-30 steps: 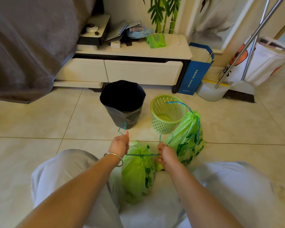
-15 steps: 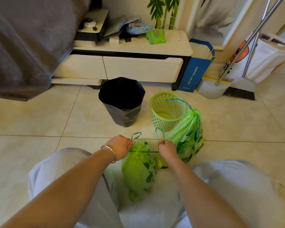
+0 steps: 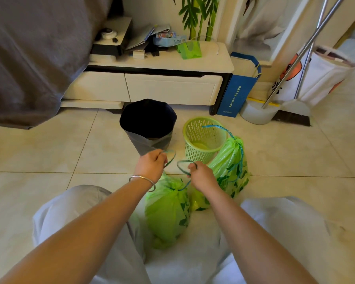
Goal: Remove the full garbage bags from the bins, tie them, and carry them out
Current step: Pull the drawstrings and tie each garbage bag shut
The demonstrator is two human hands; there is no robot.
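Observation:
A full green garbage bag (image 3: 167, 210) lies on the floor between my knees, its neck cinched by a blue drawstring (image 3: 180, 168). My left hand (image 3: 151, 165) pinches one loop of that drawstring above the bag. My right hand (image 3: 202, 176) pinches the other loop, a short gap from the left. A second green garbage bag (image 3: 231, 160), cinched with its own blue drawstring, leans against the green mesh bin (image 3: 203, 138). To the left of that bin stands a grey bin (image 3: 149, 125) lined with a dark bag.
A low white cabinet (image 3: 168, 87) with clutter on top runs behind the bins. A blue paper bag (image 3: 238, 93), a white bucket (image 3: 256, 113), a broom and a white printed bag stand at the right. A grey cloth (image 3: 33, 58) hangs at the left.
Both hands have lifted and come closer together. The drawstring, pulled taut and level between them before, now hangs as two slack loops above the bag's neck.

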